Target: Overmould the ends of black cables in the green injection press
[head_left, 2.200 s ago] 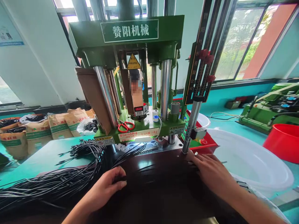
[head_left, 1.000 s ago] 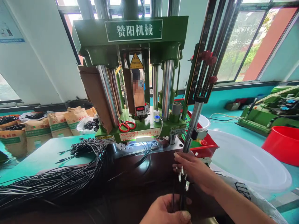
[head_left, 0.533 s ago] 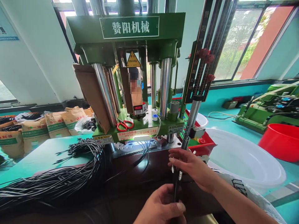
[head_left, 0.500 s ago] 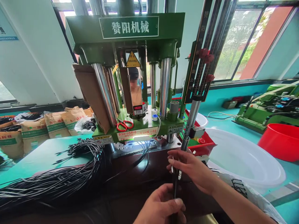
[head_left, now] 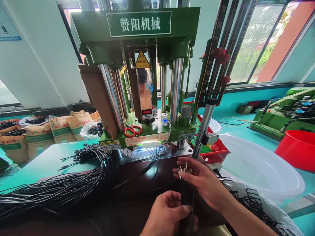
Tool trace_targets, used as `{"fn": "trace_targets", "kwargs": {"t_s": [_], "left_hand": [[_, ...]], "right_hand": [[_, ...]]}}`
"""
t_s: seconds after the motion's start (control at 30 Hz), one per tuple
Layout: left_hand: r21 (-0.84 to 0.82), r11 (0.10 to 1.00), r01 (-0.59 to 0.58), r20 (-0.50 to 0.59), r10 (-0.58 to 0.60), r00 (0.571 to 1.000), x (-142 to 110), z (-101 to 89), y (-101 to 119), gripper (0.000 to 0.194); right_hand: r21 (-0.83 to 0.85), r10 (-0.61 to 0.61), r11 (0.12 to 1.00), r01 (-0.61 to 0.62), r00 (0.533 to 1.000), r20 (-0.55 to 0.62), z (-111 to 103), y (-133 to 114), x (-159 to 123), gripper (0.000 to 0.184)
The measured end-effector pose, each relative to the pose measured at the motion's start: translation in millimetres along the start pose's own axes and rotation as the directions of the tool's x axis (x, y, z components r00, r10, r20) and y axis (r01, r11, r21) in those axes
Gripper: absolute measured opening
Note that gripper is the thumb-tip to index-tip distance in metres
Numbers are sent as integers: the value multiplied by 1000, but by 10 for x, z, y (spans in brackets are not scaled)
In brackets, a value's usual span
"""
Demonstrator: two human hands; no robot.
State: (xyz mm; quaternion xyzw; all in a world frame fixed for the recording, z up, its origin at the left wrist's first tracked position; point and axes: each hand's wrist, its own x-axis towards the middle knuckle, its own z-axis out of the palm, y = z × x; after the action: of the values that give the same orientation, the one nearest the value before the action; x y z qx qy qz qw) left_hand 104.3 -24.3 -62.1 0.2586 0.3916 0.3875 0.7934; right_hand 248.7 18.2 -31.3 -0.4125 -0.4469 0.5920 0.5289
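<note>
My left hand (head_left: 169, 211) is closed round a small bunch of black cables (head_left: 184, 193), low in front of the dark worktop. Above it, my right hand (head_left: 203, 178) pinches the upper ends of these cables between thumb and fingers. Several bare metal tips (head_left: 185, 168) stick up there. Part of the bunch is hidden behind my left fingers. A large bundle of black cables (head_left: 56, 190) lies to the left. Beyond my hands, a few cables (head_left: 154, 159) run out of the mould plate (head_left: 137, 155) of a green press (head_left: 147, 36).
Red-handled scissors (head_left: 133, 130) lie on the press bed. A red control box (head_left: 216, 150) and a white tub (head_left: 261, 167) stand to the right. At lower right is a clear bag (head_left: 268, 209) of black pieces. Paper sacks (head_left: 61, 129) line the left wall.
More metal tips now show between my right fingers, spread apart. My left hand keeps its grip on the cables. The view has shifted slightly.
</note>
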Motion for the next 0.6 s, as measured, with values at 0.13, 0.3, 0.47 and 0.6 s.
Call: {"fn": "trace_targets", "kwargs": {"t_s": [0.13, 0.3, 0.47, 0.6], "left_hand": [[22, 1000, 5, -31, -4, 1000, 10, 0, -1, 51], [2, 1000, -17, -16, 17, 1000, 68, -67, -53, 51], [-99, 995, -8, 10, 9, 1000, 39, -53, 0, 50], [-93, 995, -19, 6, 19, 1000, -18, 9, 74, 46]], "right_hand": [[-79, -81, 994, 82, 997, 15, 59, 21, 16, 47], [-198, -149, 967, 162, 986, 78, 62, 6, 13, 36], [-195, -186, 960, 199, 979, 81, 35, 4, -8, 30], [-105, -146, 983, 150, 988, 41, 40, 72, 10, 29]]}}
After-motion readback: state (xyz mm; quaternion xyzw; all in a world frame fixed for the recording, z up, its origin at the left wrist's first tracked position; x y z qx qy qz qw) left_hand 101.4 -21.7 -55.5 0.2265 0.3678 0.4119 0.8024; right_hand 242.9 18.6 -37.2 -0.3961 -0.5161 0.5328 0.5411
